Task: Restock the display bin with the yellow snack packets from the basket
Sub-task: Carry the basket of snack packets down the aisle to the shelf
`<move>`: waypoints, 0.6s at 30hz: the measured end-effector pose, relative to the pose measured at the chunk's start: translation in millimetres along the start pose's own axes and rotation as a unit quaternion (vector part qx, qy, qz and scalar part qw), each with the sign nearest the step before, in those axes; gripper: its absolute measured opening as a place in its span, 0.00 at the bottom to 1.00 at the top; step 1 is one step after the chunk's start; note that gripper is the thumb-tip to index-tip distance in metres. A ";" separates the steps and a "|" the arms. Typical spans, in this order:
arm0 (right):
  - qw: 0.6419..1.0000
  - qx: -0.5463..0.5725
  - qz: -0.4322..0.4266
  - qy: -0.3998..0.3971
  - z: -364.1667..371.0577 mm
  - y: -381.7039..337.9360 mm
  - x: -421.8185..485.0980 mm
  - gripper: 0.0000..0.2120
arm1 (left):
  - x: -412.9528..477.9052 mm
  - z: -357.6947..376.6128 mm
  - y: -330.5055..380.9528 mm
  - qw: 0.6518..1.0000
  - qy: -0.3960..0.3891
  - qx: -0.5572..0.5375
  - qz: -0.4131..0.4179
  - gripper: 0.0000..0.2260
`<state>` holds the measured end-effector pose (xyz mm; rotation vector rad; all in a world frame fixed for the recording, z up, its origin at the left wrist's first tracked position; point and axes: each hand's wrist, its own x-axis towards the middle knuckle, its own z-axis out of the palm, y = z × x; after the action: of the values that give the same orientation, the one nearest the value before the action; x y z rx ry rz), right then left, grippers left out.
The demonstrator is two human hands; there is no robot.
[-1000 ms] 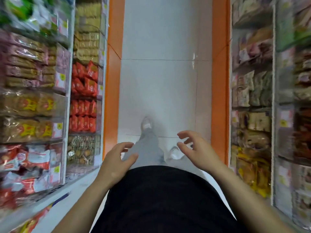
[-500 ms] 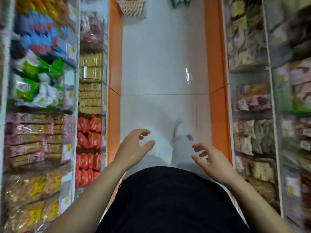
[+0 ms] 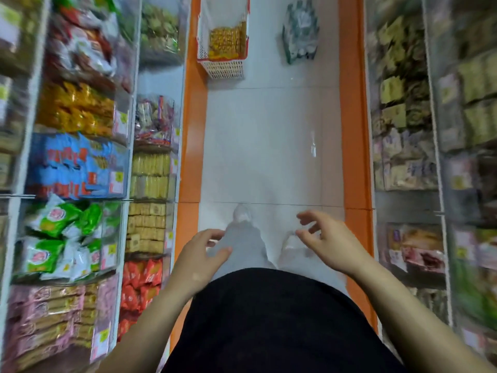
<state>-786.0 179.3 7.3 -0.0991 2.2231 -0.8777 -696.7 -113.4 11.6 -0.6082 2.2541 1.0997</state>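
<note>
A white basket with a red rim (image 3: 224, 68) stands on the aisle floor far ahead, against the left shelving, with yellow snack packets (image 3: 227, 43) inside. My left hand (image 3: 200, 258) and my right hand (image 3: 326, 242) hang in front of my waist, fingers loosely curled, holding nothing. Both are far from the basket. A bin of yellow-orange packets (image 3: 75, 110) sits on the left shelf; which display bin is the task's own I cannot tell.
Snack shelves line both sides of the narrow white-tiled aisle with orange floor borders (image 3: 352, 130). A wrapped pack of bottles (image 3: 300, 30) lies on the floor ahead at right. My feet show below my hands.
I have walked forward down the aisle; the basket has come into full view ahead. Both hands stay empty at my waist.
</note>
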 end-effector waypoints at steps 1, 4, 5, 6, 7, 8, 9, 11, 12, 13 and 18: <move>1.000 0.001 -0.008 0.001 -10.0 -13.7 21.4 0.18 | 15.8 -10.6 4.5 1.000 0.007 -0.004 -0.006 0.11; 1.000 -0.007 -0.016 -0.002 -33.0 -47.7 85.0 0.18 | 74.3 -39.9 15.3 1.000 0.028 -0.008 -0.008 0.17; 1.000 -0.016 -0.013 -0.004 -40.0 -56.2 102.8 0.18 | 95.4 -50.6 20.2 1.000 0.027 -0.008 -0.008 0.17; 1.000 -0.024 -0.006 -0.001 -47.8 -63.7 116.9 0.18 | 116.0 -61.3 27.5 1.000 0.021 -0.007 -0.009 0.17; 0.999 -0.032 0.002 0.002 -56.5 -69.9 128.5 0.18 | 135.7 -71.8 36.7 1.000 0.014 -0.003 -0.007 0.17; 0.999 -0.039 0.007 0.003 -64.9 -75.3 137.8 0.19 | 153.1 -81.9 47.0 1.000 0.009 0.002 -0.003 0.16; 0.999 -0.038 0.016 0.004 -73.8 -79.6 145.0 0.19 | 169.9 -91.8 59.2 1.000 0.002 0.011 0.004 0.16; 0.999 -0.020 0.042 0.011 -94.6 -84.6 155.1 0.19 | 202.7 -107.7 92.5 0.999 -0.018 0.033 0.029 0.17; 0.999 -0.011 0.051 0.015 -105.0 -84.8 160.5 0.19 | 218.9 -113.8 112.3 0.998 -0.026 0.042 0.044 0.17; 0.998 -0.008 0.060 0.016 -116.0 -82.7 167.0 0.19 | 236.6 -118.5 133.0 0.997 -0.035 0.047 0.057 0.18; 0.996 0.005 0.091 0.020 -182.0 -58.2 230.6 0.20 | 332.7 -122.3 230.5 0.994 -0.046 0.051 0.081 0.24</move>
<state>-1084.8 164.2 -5.8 0.1262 2.2239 -0.7962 -1118.3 -134.4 -12.6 -0.3301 2.2949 1.0575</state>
